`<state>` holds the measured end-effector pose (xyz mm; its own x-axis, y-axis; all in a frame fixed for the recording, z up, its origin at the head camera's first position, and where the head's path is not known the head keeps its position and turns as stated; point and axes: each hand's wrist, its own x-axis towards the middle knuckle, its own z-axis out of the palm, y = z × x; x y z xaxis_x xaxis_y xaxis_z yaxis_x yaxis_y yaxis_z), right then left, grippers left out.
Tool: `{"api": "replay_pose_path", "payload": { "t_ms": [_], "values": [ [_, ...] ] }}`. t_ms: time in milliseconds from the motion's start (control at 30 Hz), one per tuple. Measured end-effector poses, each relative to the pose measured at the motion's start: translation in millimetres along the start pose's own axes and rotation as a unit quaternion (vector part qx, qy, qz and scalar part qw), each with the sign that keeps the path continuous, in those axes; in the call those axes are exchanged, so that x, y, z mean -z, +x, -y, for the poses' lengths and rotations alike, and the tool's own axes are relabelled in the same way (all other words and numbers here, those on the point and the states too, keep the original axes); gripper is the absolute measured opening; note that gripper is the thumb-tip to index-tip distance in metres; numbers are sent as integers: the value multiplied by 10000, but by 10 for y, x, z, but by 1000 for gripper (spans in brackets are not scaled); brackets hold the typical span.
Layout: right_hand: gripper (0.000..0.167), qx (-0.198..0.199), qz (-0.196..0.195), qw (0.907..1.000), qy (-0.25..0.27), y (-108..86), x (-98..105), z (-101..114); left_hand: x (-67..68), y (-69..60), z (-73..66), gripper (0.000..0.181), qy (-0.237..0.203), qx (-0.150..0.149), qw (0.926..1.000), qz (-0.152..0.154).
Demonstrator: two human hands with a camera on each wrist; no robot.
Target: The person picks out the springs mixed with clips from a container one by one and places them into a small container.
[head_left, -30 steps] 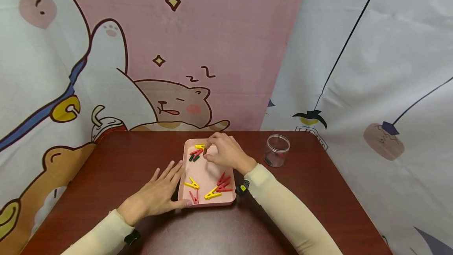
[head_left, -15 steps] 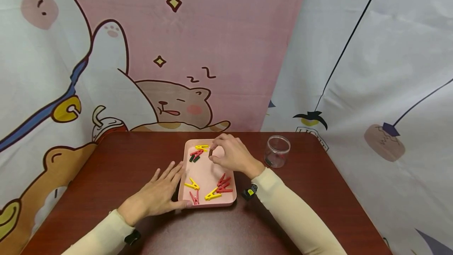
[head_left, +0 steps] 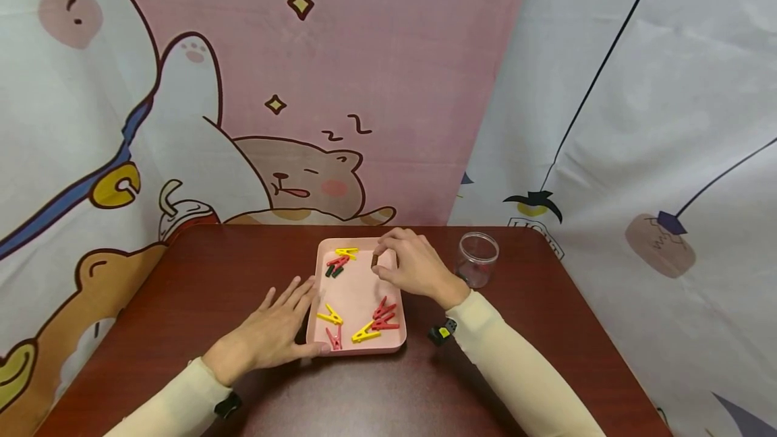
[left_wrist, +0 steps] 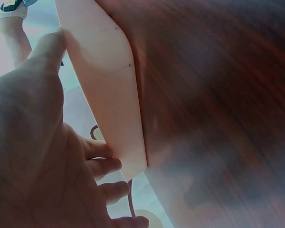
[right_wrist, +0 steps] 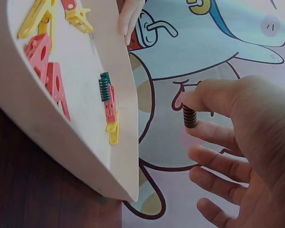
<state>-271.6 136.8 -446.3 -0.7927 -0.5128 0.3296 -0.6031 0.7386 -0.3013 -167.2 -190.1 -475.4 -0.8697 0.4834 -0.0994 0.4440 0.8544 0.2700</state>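
My right hand (head_left: 419, 267) pinches a small brown coil spring (right_wrist: 190, 116) between thumb and forefinger, above the far right part of the pink tray (head_left: 355, 292). My left hand (head_left: 267, 332) lies along the tray's left side with fingers spread and straight; its thumb touches the near left corner. Near the tray's far left lie a yellow clothespin (head_left: 347, 253), a red clothespin (head_left: 338, 263) and two dark green springs (right_wrist: 104, 86). Toward its near end lie two yellow clothespins (head_left: 365, 332), a pink clothespin (head_left: 334, 338) and red clothespins (head_left: 384, 322).
A clear round jar (head_left: 476, 261) stands on the brown table (head_left: 516, 302), right of the tray. Small dark and red bits show in or through it. A cartoon-printed cloth (head_left: 413, 86) hangs behind the table.
My right hand has moved rightward over the tray with the brown spring, away from the clothespins at the far left. My left hand has stayed at the tray's side.
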Motion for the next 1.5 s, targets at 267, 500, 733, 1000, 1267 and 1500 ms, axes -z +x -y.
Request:
{"api": "replay_pose_path", "payload": {
  "t_ms": [267,500,733,1000,1267,1500],
  "values": [
    [24,-72,-97,9999,-20,-85,62,-88,-13,18,14,122,104,-2,9999,-23],
    [21,-92,-304,9995,53,-151,134,-146,-6,12,12,122,124,-45,9999,-63],
    [28,-234,-433,9987,134,-231,214,-207,-6,8,4,123,136,-9,9999,-59],
    [28,-327,-616,9974,200,-290,320,-300,-27,18,25,122,213,-30,9997,-153],
    [26,-452,-812,9955,169,-359,392,-430,-18,22,24,121,221,-49,9996,-193],
    [25,-584,-860,9944,160,-434,435,-556,-5,21,15,121,161,-12,9998,-114]
  ]
}}
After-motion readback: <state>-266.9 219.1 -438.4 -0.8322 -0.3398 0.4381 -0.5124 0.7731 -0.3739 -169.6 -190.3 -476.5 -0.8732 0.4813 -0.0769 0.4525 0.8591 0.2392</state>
